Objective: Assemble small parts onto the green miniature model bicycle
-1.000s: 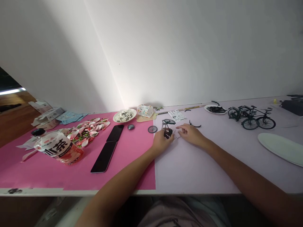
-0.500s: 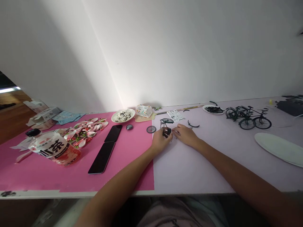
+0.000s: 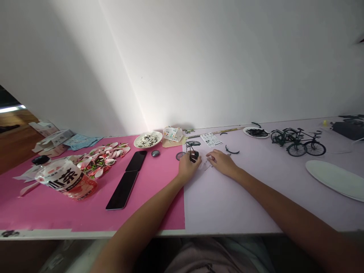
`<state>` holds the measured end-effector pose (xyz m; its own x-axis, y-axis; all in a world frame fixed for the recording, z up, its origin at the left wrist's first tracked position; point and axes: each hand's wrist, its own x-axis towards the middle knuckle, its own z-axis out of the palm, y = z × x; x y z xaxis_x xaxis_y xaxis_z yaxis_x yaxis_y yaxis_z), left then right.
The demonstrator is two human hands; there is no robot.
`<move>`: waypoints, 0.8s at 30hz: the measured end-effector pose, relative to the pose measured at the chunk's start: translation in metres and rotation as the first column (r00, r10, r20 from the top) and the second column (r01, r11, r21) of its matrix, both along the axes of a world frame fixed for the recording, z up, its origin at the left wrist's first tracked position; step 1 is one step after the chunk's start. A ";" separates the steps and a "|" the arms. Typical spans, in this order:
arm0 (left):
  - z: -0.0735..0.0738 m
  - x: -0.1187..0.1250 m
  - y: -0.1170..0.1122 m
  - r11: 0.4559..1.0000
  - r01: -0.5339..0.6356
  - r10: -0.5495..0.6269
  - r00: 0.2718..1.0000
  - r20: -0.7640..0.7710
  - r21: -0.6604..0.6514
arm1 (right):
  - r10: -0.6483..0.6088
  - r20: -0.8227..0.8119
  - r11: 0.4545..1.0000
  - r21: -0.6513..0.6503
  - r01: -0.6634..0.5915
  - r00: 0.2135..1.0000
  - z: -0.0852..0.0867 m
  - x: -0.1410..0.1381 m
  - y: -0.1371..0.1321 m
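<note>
My left hand (image 3: 189,166) holds a dark model bicycle frame (image 3: 193,154), wheel uppermost, well in from the front edge of the bench (image 3: 222,206); my right hand (image 3: 222,162) is near it, whether its fingers grip anything I cannot tell, and a loose spoked wheel (image 3: 179,156) lies just beyond my left hand, toward the back edge.

Held bicycle part (image 3: 193,143) — near-black. Standing bicycles (image 3: 297,149) — black, dark green. Table covering (image 3: 159,170): pink, pale lilac. Bottle (image 3: 64,180): black cap (image 3: 40,160), reddish base. Oval plate (image 3: 335,178): off-white. Small box (image 3: 173,133): white, floral print.
</note>
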<state>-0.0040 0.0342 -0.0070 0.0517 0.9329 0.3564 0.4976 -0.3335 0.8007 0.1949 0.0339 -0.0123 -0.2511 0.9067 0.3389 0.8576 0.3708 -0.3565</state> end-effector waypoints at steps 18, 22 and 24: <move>0.003 0.001 -0.006 0.998 0.060 -0.059 0.997 -0.042 0.031 | 0.038 0.105 0.999 0.014 -0.040 0.994 0.005 -0.003 -0.002; 0.001 0.001 -0.005 0.998 0.061 -0.060 0.998 -0.029 0.025 | 0.077 0.195 0.997 -0.005 -0.077 0.978 0.008 0.001 -0.004; -0.001 0.000 -0.004 0.998 0.058 -0.058 0.998 -0.005 0.024 | 0.083 0.235 0.996 -0.035 -0.077 0.968 0.011 0.003 -0.006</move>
